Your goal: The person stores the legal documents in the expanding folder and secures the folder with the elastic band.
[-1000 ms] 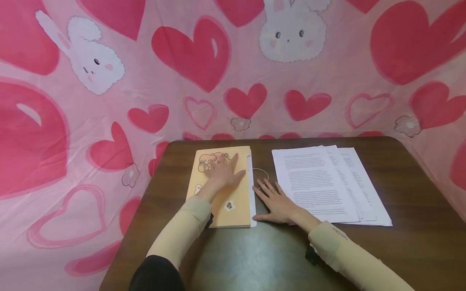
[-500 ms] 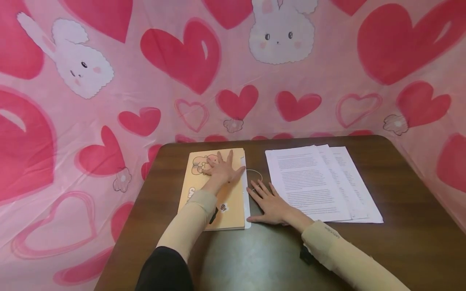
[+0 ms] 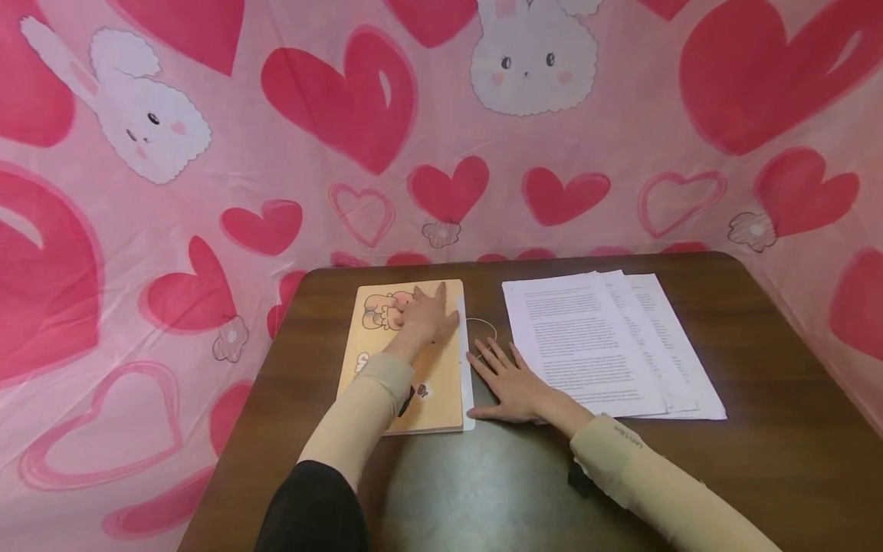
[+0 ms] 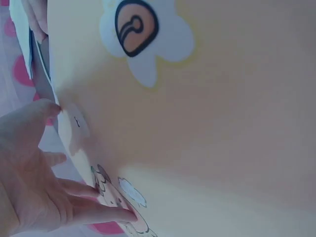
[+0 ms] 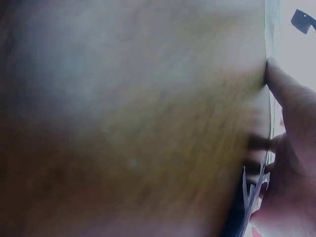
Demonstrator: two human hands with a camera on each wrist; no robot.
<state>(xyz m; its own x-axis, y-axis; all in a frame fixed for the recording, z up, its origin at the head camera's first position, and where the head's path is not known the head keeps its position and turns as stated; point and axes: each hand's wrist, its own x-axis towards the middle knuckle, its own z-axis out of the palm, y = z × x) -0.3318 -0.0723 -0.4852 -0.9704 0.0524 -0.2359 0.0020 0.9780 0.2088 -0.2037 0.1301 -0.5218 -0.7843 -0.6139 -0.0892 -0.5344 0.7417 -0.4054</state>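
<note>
A pale-orange folder (image 3: 407, 376) with cartoon prints and a white tabbed right edge lies closed on the table. My left hand (image 3: 422, 318) rests on the upper part of its cover, fingers spread; the left wrist view shows its fingertips touching the print and the thumb at the cover's edge. A thin cord loop (image 3: 491, 323) sticks out from the folder's right side. Against that same edge, my right hand (image 3: 513, 389) lies with fingers spread, its thumb and fingertips touching the white border. Beside the right hand is a stack of printed papers (image 3: 586, 345).
The papers are slightly fanned to the right on the dark wooden table (image 3: 745, 475). A pink cloth (image 3: 331, 138) with hearts and rabbits hangs behind and to the left of the table.
My left hand has shifted slightly right over the cover, its thumb now nearer the folder's right edge. The right hand stays along that edge. The head view has turned a little right.
</note>
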